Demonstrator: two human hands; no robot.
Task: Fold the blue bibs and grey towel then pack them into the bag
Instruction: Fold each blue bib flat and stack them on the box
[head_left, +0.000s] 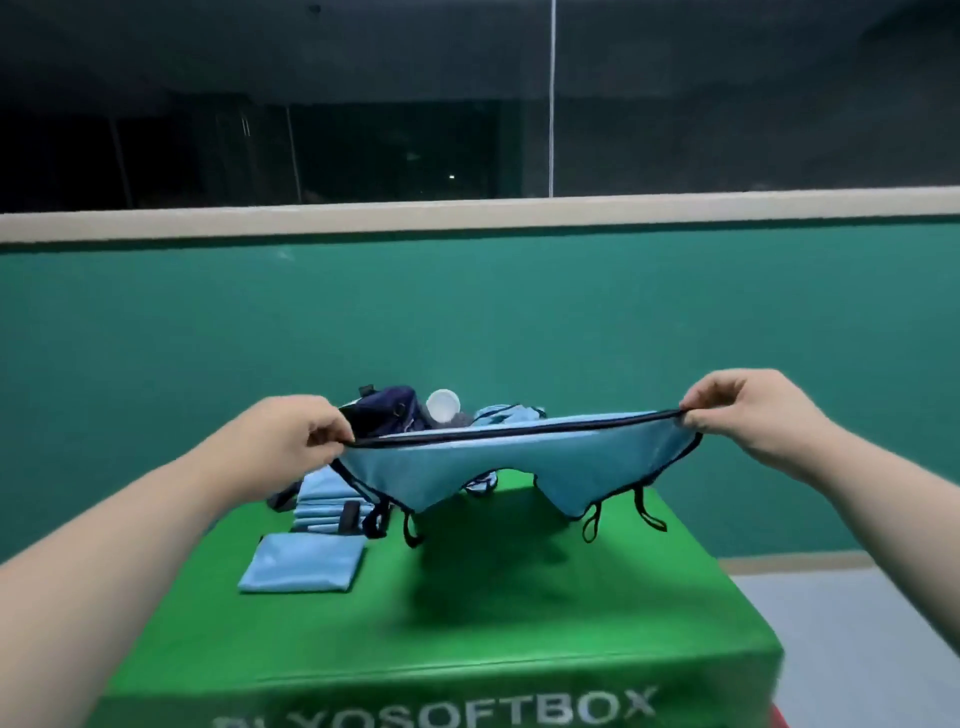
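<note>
A light blue bib (519, 462) with dark trim hangs stretched in the air above the green box (467, 623). My left hand (306, 431) pinches its left corner and my right hand (737, 410) pinches its right corner. Its dark straps dangle below. One folded blue bib (304, 564) lies flat on the box at the left. Behind it is a stack of folded blue bibs (322, 501). The dark navy bag (387, 410) stands at the back, partly hidden by the held bib. Grey towel fabric (460, 418) shows just behind the bib's top edge.
A white round object (443, 406) sits beside the bag. More loose blue bibs (506, 414) lie at the back right of the box. A green wall (467, 322) rises behind the box, and pale floor (857, 649) lies to the right.
</note>
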